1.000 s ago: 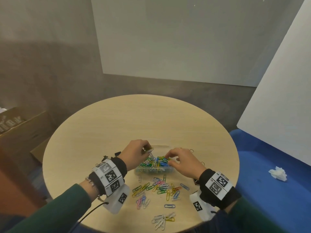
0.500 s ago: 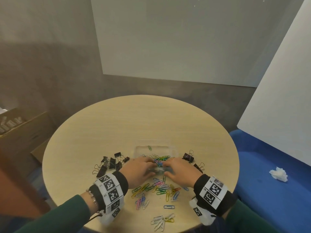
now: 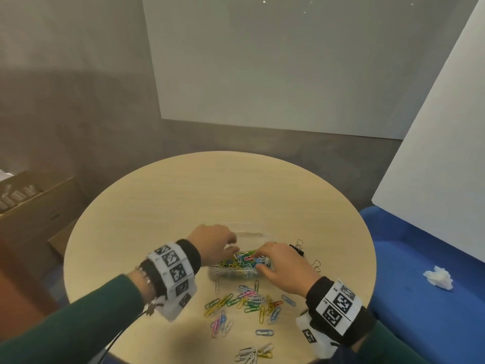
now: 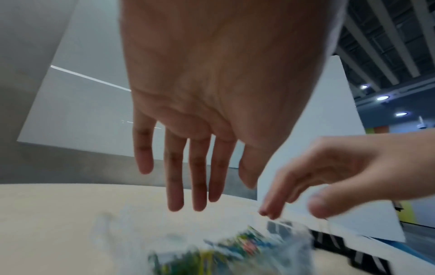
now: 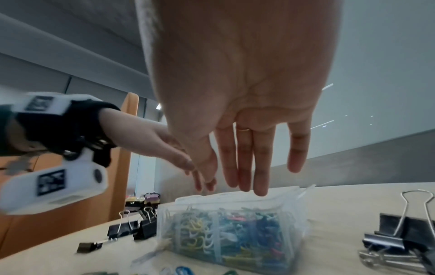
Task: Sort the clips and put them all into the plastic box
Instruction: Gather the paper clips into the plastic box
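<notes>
A clear plastic box [image 3: 237,270] sits near the table's front, heaped with coloured paper clips [image 3: 242,259]. My left hand [image 3: 231,248] hovers over the box's left end with straight, empty fingers [image 4: 175,195]. My right hand [image 3: 258,257] hovers over the right end, its fingers [image 5: 244,167] also straight and holding nothing. Loose coloured paper clips [image 3: 249,302] lie on the table in front of the box. In the right wrist view the box [image 5: 233,228] stands just below my fingertips. In the left wrist view it is blurred [image 4: 235,251].
Black binder clips lie right of the box [image 3: 298,249] [image 5: 400,240] and left of it [image 5: 134,227]. A small bunch of white clips [image 3: 252,353] lies at the round table's front edge [image 3: 183,345]. A blue seat with crumpled tissue [image 3: 438,277] stands to the right.
Half a second ago both hands were down at the loose pile in front of the box. They have risen and moved forward over the box with fingers spread, and the box holds more clips.
</notes>
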The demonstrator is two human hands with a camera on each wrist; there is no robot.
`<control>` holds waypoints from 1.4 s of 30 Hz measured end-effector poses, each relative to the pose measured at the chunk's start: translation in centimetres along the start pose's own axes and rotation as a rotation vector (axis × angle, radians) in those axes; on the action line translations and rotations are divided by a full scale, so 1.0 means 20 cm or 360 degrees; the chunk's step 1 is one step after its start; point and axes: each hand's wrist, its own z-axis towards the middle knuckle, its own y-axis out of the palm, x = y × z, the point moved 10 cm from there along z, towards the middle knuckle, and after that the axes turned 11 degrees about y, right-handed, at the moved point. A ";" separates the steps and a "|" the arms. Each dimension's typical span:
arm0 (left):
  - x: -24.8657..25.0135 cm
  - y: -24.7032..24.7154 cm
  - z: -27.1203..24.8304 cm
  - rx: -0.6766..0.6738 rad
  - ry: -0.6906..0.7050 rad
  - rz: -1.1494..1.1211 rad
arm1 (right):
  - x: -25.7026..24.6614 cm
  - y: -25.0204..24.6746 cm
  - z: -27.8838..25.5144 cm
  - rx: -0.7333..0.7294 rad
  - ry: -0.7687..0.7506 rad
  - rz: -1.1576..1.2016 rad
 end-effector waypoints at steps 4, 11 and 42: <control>-0.13 0.00 0.24 -0.0159 -0.0008 -0.0008 | 0.02 0.05 -0.02 -0.0179 0.0012 -0.0065; -0.17 0.30 0.43 -0.0745 0.0096 0.0244 | 0.07 0.13 -0.03 -0.0304 0.0065 -0.0037; 0.06 -0.07 -0.21 0.0330 0.0294 -0.0563 | 0.18 -0.05 -0.19 -0.0008 0.0057 0.0294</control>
